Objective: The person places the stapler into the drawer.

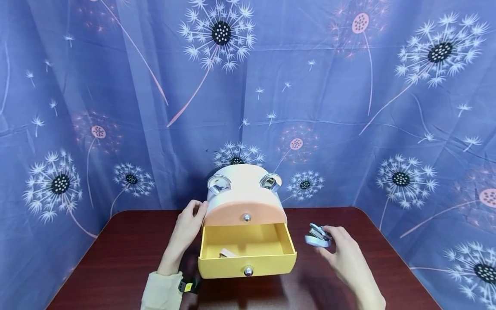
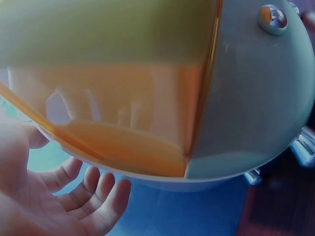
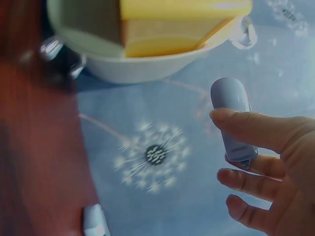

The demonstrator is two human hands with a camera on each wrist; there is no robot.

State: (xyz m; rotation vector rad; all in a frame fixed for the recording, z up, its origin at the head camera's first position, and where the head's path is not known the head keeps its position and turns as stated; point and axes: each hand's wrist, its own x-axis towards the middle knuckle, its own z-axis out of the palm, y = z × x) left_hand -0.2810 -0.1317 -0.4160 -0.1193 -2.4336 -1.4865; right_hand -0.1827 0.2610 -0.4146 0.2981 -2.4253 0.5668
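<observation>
In the head view, a small drawer cabinet with a rounded white top stands on the table, its yellow lower drawer pulled out. A small pale object lies inside the drawer at the front left; its kind cannot be told. My left hand touches the cabinet's left side, fingers loosely bent along the wall in the left wrist view. To the right of the drawer, my right hand holds a light blue mini stapler above the table, pinched between thumb and fingers.
The peach upper drawer is closed, with a round metal knob. Two silver rings stick out at the cabinet's top. A blue dandelion-print curtain hangs behind the dark red table. A pale object shows low in the right wrist view.
</observation>
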